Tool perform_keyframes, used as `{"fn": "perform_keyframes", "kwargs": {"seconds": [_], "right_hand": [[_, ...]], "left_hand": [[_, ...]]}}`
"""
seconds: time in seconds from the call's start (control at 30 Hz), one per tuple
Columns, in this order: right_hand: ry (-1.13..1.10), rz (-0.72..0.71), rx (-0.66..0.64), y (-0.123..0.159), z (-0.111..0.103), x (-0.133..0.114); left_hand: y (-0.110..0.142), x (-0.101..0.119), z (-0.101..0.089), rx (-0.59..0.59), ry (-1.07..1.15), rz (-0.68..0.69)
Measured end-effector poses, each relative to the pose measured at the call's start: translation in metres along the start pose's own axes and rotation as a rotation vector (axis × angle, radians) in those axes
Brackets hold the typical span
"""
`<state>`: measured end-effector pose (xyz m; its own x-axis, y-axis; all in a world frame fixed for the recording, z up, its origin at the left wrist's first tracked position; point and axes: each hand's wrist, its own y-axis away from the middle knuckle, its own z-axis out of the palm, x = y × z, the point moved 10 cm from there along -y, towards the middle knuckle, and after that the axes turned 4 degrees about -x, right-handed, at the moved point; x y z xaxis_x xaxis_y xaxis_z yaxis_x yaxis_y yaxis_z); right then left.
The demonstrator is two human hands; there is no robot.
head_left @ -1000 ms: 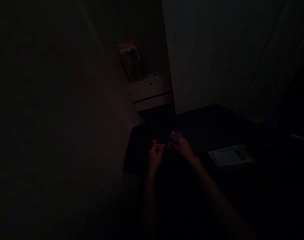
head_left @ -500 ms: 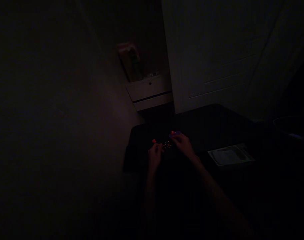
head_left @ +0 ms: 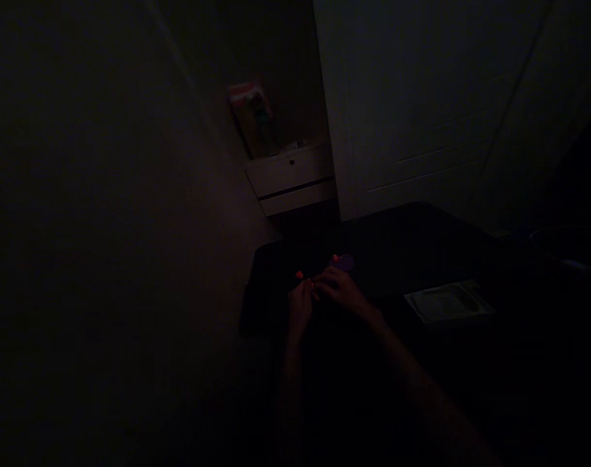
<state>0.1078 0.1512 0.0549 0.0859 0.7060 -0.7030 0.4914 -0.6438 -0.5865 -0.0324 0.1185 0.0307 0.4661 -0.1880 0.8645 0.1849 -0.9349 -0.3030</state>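
Note:
The scene is very dark. Over the black tabletop [head_left: 392,240], my left hand [head_left: 300,305] is closed with its fingertips pinched. My right hand [head_left: 341,288] meets it from the right, its fingers also drawn together. A tiny orange glint [head_left: 312,285] shows between the fingertips; what each hand holds is too small and dim to name. Just beyond my left fingers lies a small bright orange piece [head_left: 299,275]. Behind my right hand rests a flat purple round thing [head_left: 344,262], with small orange bits [head_left: 335,257] at its left edge.
A pale booklet or packet [head_left: 448,302] lies at the table's near right edge. A white drawer unit [head_left: 295,172] stands beyond, with a red-topped box [head_left: 250,117] on it. A white door or panel [head_left: 412,110] rises behind the table, and a wall [head_left: 130,194] runs along the left.
My right hand has left the purple round thing and moved left and nearer to my left hand. It now covers the small pale dots that showed on the table. My left hand has hardly moved.

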Motion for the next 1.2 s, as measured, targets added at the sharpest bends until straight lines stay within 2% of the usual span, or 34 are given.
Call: {"fn": "perform_keyframes", "kwargs": {"seconds": [0.3,0.57,0.73,0.9,1.2], "right_hand": [[0.069,0.002,-0.016,0.0,0.001,-0.002],[0.102,0.061,0.015,0.002,-0.002,0.003],[0.059,0.021,-0.019,-0.001,0.0,-0.004],[0.094,0.018,-0.078,-0.003,0.008,0.001],[0.145,0.071,0.008,0.003,-0.004,0.003]], "left_hand": [[0.001,0.007,0.0,-0.006,-0.008,-0.025],[0.001,0.005,0.0,0.018,0.001,-0.042],[0.0,0.003,-0.004,0.027,-0.032,-0.061],[-0.002,0.0,-0.004,0.029,-0.036,-0.06],[0.001,0.009,0.005,-0.002,-0.052,-0.049]]}}
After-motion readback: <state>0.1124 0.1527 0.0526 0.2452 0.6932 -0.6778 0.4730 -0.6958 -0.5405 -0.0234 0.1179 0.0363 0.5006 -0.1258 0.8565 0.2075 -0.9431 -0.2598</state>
